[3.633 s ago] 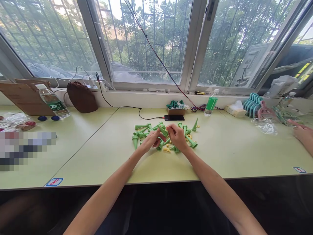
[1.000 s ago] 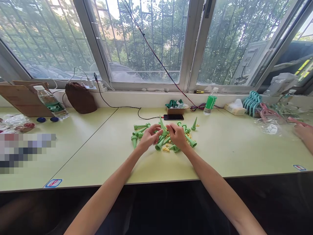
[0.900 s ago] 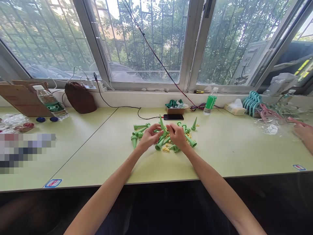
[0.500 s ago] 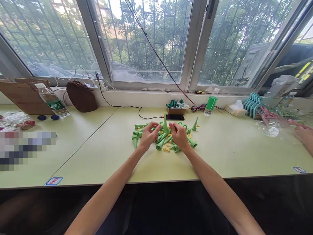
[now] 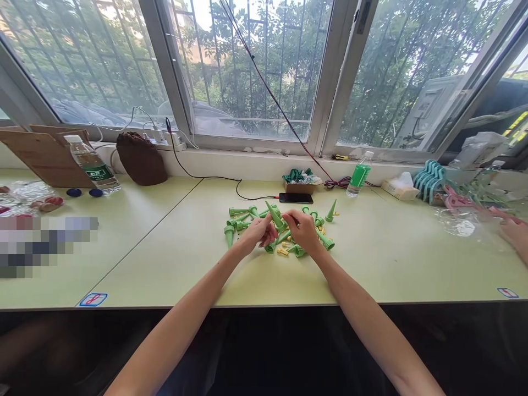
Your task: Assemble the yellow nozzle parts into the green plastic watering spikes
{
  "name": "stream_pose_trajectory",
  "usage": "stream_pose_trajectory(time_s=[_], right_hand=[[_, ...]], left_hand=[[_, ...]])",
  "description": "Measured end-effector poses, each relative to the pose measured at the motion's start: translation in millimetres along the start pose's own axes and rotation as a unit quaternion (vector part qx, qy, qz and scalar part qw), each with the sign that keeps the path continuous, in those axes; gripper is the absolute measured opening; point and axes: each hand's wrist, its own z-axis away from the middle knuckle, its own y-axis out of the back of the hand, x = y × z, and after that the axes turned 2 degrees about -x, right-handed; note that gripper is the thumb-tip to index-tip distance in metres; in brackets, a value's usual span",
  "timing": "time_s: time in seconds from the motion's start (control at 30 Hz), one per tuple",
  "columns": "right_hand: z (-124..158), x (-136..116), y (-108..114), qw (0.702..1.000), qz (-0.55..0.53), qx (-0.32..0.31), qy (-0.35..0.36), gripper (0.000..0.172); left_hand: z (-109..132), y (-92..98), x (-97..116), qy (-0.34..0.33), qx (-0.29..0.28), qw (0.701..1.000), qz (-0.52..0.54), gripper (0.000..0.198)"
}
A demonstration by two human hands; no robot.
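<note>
A green plastic watering spike [image 5: 274,215] leans to the left, its point up, between my hands above the pile. My left hand [image 5: 259,232] is closed around it, with the fingers partly hidden behind. My right hand [image 5: 303,226] is pinched beside the spike's wide end; whatever sits in the fingertips is too small to make out. Under and around both hands lie several more green spikes [image 5: 326,241] and small yellow plastic pieces [image 5: 282,252]. One green spike [image 5: 331,211] stands upright to the right of the pile.
Behind the pile lie a phone [image 5: 296,198] on a cable and a small cardboard box [image 5: 299,187]. A green-labelled bottle [image 5: 358,175], a tissue box [image 5: 399,188] and blue hangers [image 5: 429,179] stand farther right. Another person's hand [image 5: 515,234] is at the right edge.
The spike has tipped from upright to leaning left. My left hand has turned and closed around it, while my right hand keeps its pinch beside the wide end.
</note>
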Motion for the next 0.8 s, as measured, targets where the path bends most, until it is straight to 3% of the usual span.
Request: stream_pose_trajectory(time_s=[0.4, 0.67, 0.8], right_hand=[[-0.6, 2.3, 0.6, 0.999, -0.016, 0.012, -0.046, 0.030], [0.5, 3.7, -0.5, 0.998, -0.029, 0.023, -0.055, 0.030], [0.0, 3.9, -1.3, 0.997, -0.032, 0.021, -0.061, 0.031]], left_hand=[[0.5, 2.0, -0.9, -0.016, -0.021, 1.000, 0.017, 0.059], [1.6, -1.9, 4.2, -0.026, 0.019, 0.999, 0.025, 0.044], [1.0, -1.2, 2.6, -0.029, 0.023, 0.999, 0.026, 0.048]])
